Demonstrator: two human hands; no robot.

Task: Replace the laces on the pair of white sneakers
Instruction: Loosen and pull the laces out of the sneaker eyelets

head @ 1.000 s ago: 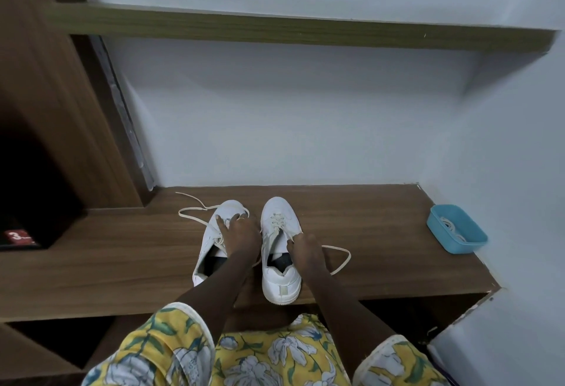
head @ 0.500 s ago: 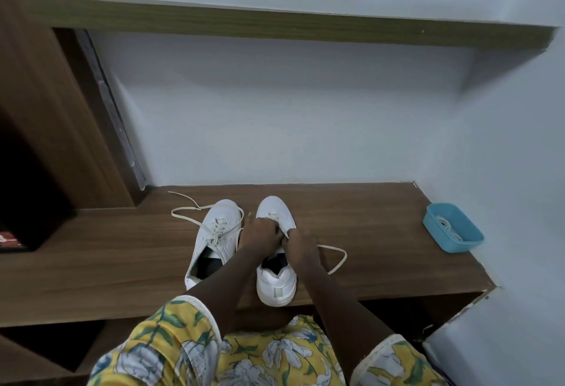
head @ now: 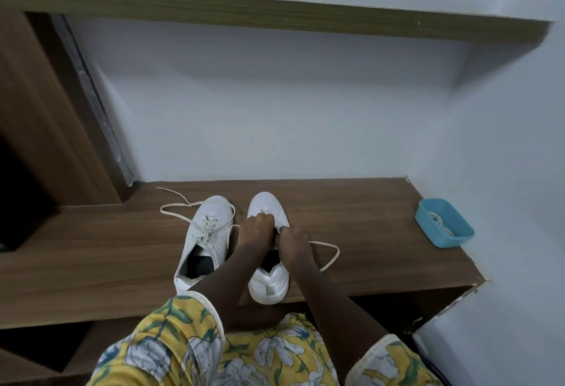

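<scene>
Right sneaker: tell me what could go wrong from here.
The right sneaker has its heel at the shelf's front edge; a hard tug could pull it off.
The lace loop trails beside the right hand and might snag or knot.
The left sneaker's loose lace lies close and could tangle in.

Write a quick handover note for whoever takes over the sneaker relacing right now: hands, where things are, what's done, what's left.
Left hand: fingers curled on the right-side sneaker at its lace, near the toe.
Right hand: against the same sneaker; grip hidden.
The lace loops out over the bench.
Left-side sneaker: laced, ends loose.
Blue tray, far right, holds white laces.
Done: apparently no lace swapped yet.
Left: unlace both sneakers, thread the tray laces.
</scene>
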